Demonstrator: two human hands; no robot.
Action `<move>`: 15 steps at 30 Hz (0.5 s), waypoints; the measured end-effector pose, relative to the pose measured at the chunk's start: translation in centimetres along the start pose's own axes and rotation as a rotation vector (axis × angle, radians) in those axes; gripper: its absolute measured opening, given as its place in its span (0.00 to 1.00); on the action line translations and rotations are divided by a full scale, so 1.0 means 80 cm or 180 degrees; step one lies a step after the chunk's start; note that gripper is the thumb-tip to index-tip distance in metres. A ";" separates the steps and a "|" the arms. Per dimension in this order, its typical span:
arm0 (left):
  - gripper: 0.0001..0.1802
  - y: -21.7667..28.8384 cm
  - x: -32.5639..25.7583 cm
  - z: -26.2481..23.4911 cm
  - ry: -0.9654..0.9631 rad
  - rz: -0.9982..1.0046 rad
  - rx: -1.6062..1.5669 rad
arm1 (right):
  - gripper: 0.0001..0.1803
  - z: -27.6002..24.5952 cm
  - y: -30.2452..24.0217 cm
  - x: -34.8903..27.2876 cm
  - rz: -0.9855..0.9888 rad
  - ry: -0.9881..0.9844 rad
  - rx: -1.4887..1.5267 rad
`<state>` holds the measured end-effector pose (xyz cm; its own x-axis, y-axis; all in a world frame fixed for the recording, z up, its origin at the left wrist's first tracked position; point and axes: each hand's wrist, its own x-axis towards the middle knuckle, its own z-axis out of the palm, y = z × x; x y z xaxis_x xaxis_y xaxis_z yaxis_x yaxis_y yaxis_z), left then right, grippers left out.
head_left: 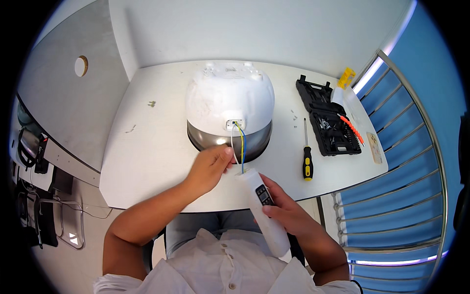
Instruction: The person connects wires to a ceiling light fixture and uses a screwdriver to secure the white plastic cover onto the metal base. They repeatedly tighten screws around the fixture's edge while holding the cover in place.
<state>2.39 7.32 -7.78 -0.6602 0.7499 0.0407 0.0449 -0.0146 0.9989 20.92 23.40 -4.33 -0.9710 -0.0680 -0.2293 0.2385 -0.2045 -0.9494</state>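
A white rounded appliance body [230, 95] with a steel lower band [205, 137] rests on the table, its small feet facing up. Out of a socket in its near side come a blue wire [244, 152], a yellow-green wire and a white wire [232, 139], running to the end of a detached white handle [264, 215] with a dark button panel. My left hand [211, 164] is closed, thumb and fingers pinching at the white wire beside the steel band. My right hand [286, 210] grips the handle, its thumb by the panel, over the table's front edge.
Right of the appliance lie a yellow-and-black screwdriver [307, 164] and an open black tool case [325, 122] with bits and an orange flexible shaft [351, 129]. Small screws are scattered on the white table [152, 166]. A metal railing [431, 132] stands at the right.
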 end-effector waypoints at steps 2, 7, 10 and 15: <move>0.15 0.006 0.003 0.010 0.0256 -0.0231 -0.0275 | 0.44 -0.001 0.010 0.009 -0.0127 0.0000 -0.0458; 0.19 0.005 0.028 0.023 0.0661 0.0350 0.0399 | 0.43 0.008 0.017 0.012 -0.0195 0.0179 -0.1460; 0.12 0.009 0.031 0.021 0.0362 -0.0178 0.0730 | 0.43 0.008 0.016 0.014 -0.0293 0.0131 -0.1557; 0.14 0.009 0.042 0.013 0.0159 -0.0796 -0.0184 | 0.43 0.024 0.016 0.022 -0.0337 0.0152 -0.1152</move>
<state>0.97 10.47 -6.94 -0.6817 0.7015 -0.2080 -0.1663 0.1283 0.9777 19.58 21.18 -5.55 -0.9917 -0.0177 -0.1274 0.1233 0.1509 -0.9808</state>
